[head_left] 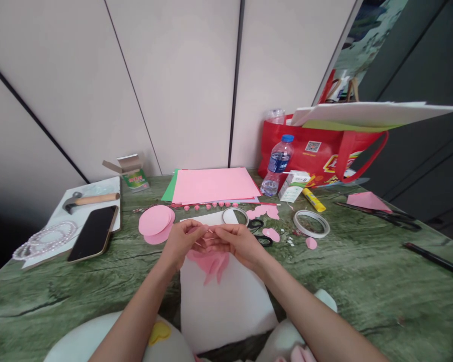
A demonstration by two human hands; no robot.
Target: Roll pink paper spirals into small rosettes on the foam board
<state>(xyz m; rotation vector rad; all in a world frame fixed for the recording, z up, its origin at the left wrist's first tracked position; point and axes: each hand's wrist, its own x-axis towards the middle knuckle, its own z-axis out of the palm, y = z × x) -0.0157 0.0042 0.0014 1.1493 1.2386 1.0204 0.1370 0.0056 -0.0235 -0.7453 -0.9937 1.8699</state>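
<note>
My left hand (184, 240) and my right hand (241, 242) meet over the near middle of the table, thumbs and fingertips pinched close together. What sits between the fingertips is too small to make out. Just below them is a pink, petal-like paper piece (212, 265), partly covered by the fingers; whether they hold it I cannot tell. A white sheet (226, 311) lies under both hands. Beyond the fingers is a roll of tape (235, 217). Black-handled scissors (263, 241) and a pink petal cutout (271, 234) lie right of my right hand.
Pink paper discs (156, 221) lie left, near a phone (93, 234), hammer (90, 200) and bead strand (45, 240). Pink sheets (216, 184) are stacked behind. A water bottle (277, 166), red bag (309, 151), glue stick (314, 200) and second tape roll (311, 223) stand or lie right.
</note>
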